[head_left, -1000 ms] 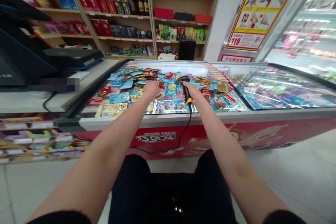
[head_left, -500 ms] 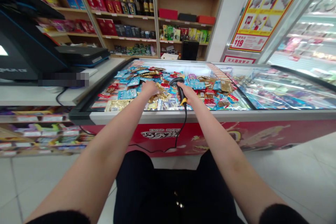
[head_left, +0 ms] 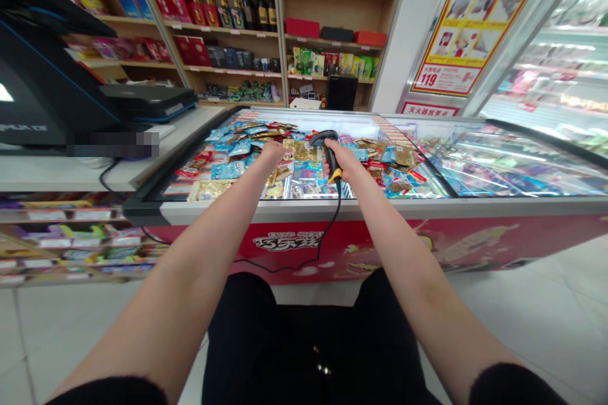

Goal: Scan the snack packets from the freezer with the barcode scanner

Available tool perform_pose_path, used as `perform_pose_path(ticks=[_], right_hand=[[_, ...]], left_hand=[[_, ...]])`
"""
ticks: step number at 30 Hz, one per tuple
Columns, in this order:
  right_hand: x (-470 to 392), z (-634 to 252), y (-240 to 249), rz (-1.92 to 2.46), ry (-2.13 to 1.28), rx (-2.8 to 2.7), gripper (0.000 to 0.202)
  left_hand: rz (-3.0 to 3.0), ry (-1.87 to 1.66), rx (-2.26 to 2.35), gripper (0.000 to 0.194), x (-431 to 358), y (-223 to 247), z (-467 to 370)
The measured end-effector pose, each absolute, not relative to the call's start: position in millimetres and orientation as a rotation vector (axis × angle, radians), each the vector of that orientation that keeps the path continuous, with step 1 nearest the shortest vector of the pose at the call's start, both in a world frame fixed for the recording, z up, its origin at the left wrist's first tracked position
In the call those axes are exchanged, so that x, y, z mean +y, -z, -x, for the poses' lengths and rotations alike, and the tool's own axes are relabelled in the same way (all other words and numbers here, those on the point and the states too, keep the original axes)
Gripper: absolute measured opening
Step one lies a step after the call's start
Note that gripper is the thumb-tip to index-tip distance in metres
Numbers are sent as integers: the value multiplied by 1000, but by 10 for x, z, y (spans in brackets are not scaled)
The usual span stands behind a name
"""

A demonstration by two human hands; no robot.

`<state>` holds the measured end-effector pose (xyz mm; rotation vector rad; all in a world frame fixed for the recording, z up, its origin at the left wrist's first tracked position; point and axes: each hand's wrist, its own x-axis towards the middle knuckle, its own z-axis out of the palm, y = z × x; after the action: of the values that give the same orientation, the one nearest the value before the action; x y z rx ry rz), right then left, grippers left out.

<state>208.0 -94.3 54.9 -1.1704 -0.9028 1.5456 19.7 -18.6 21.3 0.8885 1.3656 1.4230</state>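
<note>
My right hand (head_left: 338, 158) is wrapped round the handle of a black and yellow barcode scanner (head_left: 334, 164), whose cable hangs down over the freezer's front. The scanner's head points left, over a gold snack packet (head_left: 304, 150). My left hand (head_left: 274, 155) is closed on the left edge of that packet, keeping it raised above the pile. Beneath both hands, many small blue, red and gold snack packets (head_left: 228, 170) are spread over the freezer's glass top. My left fingertips are partly hidden behind the hand.
The chest freezer (head_left: 190, 214) has a red front and a pale rim. To the left, a checkout machine (head_left: 42, 95) stands on a counter (head_left: 57, 176). Shelves (head_left: 218, 25) with bottles and boxes line the back. A fire-safety poster (head_left: 479, 19) hangs at the right.
The gold packet has come up and turned flat beneath the scanner's head. My right hand has shifted slightly right and up with the scanner; my left hand has moved slightly up.
</note>
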Motion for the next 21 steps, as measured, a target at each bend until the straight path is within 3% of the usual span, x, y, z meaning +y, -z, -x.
perform_pose_path(ticks=[21], right_hand=[[-990, -2239, -637, 1139, -1521, -1042, 35]], left_hand=[[-929, -1374, 1501, 41, -291, -242, -303]])
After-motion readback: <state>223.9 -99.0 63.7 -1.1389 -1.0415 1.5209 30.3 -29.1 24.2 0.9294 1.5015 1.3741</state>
